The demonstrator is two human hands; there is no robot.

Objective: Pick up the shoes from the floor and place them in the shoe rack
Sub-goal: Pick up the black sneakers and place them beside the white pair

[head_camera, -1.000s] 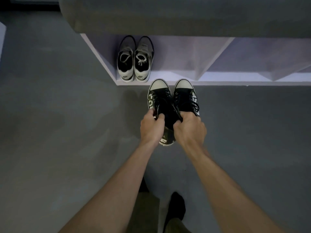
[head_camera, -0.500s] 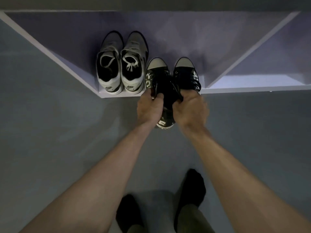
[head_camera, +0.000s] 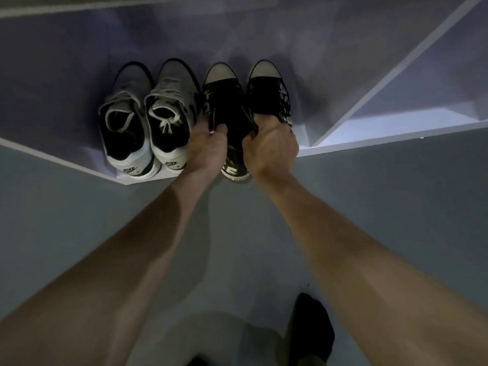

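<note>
Two black canvas sneakers with white toe caps lie side by side inside the white shoe rack (head_camera: 369, 138), toes pointing inward. My left hand (head_camera: 207, 149) grips the collar of the left black sneaker (head_camera: 223, 101), whose heel sticks out over the rack's front edge. My right hand (head_camera: 270, 147) grips the collar of the right black sneaker (head_camera: 269, 91). Both hands cover the shoes' openings.
A pair of grey and white sneakers (head_camera: 148, 120) stands in the same compartment, right beside the left black sneaker. A slanted divider (head_camera: 396, 67) bounds the compartment on the right. Grey floor (head_camera: 79, 212) lies in front, with my dark-socked foot (head_camera: 311, 328) below.
Both hands carried the black sneakers forward from the floor into the rack, beside the grey pair. My view has moved closer to the rack.
</note>
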